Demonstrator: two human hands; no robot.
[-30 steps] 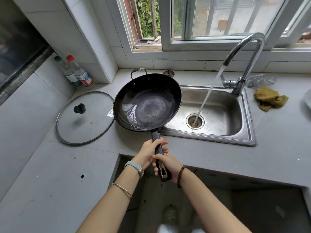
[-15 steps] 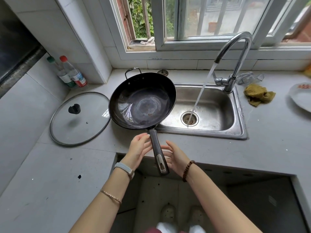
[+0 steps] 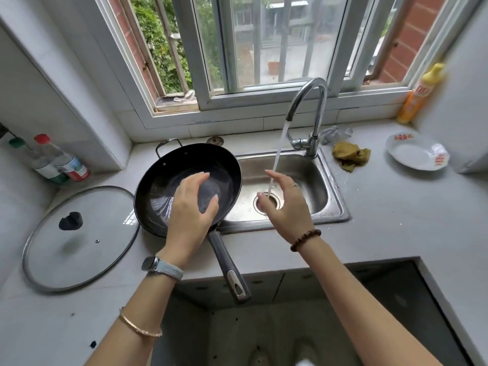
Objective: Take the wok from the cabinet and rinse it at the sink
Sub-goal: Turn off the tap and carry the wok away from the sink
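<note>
A black wok [image 3: 184, 165] rests on the counter with its right rim over the left edge of the steel sink [image 3: 303, 178]; its long grey handle [image 3: 228, 268] sticks out toward me past the counter edge. My left hand [image 3: 192, 207] hovers over the wok's bowl, fingers spread, holding nothing. My right hand [image 3: 285, 199] is held open over the sink basin, just beside the stream running from the curved tap [image 3: 311, 107] into the drain.
A glass lid [image 3: 79, 239] lies flat on the counter left of the wok. Two bottles [image 3: 55, 162] stand in the left corner. A yellow-brown rag [image 3: 350, 154], a white plate [image 3: 417, 154] and an orange bottle [image 3: 420, 93] sit right of the tap.
Both hands let go of the wok handle and moved forward: the left over the wok's bowl, the right over the sink by the water. The wok stays resting at the sink's left edge.
</note>
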